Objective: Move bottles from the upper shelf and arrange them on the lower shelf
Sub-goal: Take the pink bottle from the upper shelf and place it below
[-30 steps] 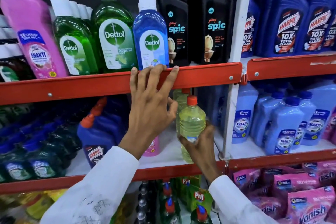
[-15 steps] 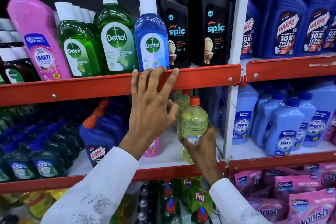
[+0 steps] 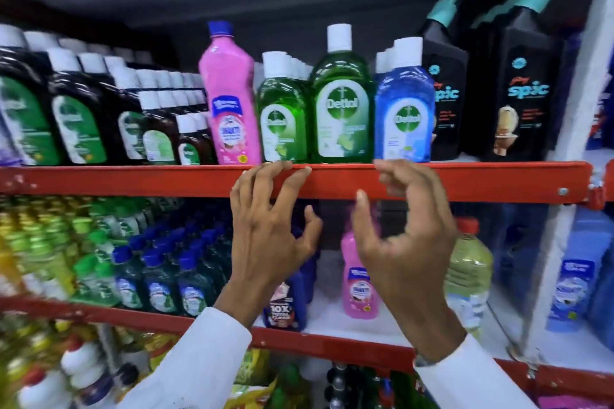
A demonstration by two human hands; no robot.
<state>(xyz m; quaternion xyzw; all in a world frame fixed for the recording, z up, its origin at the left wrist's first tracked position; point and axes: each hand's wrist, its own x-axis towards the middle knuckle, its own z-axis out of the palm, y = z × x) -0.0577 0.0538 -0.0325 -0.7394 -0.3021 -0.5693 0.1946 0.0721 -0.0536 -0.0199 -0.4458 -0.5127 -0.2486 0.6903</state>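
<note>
On the upper shelf [image 3: 133,178] stand a tall pink bottle [image 3: 231,100], green Dettol bottles [image 3: 342,103], a blue Dettol bottle [image 3: 403,106] and black Spic bottles [image 3: 518,83]. My left hand [image 3: 269,236] is raised with fingertips on the red shelf edge, holding nothing. My right hand [image 3: 405,249] hovers just under the blue Dettol bottle, fingers curled and apart, empty. On the lower shelf [image 3: 349,325] a yellow bottle with a red cap [image 3: 470,262] stands to the right of that hand, beside a small pink bottle [image 3: 357,289] and a blue Harpic bottle [image 3: 285,302].
Dark brown Dettol bottles [image 3: 76,109] fill the upper shelf at left. Dark blue-capped bottles [image 3: 159,279] and green and yellow ones crowd the lower shelf at left. A white upright post [image 3: 571,176] divides the bays; pale blue bottles [image 3: 578,276] stand beyond it.
My right hand has let go of the yellow bottle, which now stands on the lower shelf, and has risen to the upper shelf edge. The view has swung left.
</note>
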